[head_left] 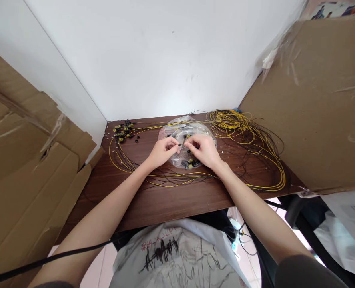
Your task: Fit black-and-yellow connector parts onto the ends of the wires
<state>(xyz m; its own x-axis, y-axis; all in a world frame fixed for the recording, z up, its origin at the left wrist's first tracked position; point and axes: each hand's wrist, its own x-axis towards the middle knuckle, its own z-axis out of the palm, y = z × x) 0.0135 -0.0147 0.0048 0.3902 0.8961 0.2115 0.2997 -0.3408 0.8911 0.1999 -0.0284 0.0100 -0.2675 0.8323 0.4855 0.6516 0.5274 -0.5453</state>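
Above a clear plastic bag [177, 160] on the brown table, my two hands meet almost fingertip to fingertip. My left hand [164, 151] is closed in a pinch on a small dark piece. Facing it, my right hand [204, 150] pinches too, with thumb and forefinger together; what lies between them is too small to make out. Several black and yellow connector parts [191, 163] lie in the bag beneath. Thin yellow and black wires run across the table behind and in front of my hands.
A large tangled coil of yellow and black wires [230, 122] lies at the back right. Wire ends with black and yellow connectors [123, 130] are heaped at the back left. Cardboard panels [309, 108] stand on both sides, and a white wall [165, 60] closes off the back.
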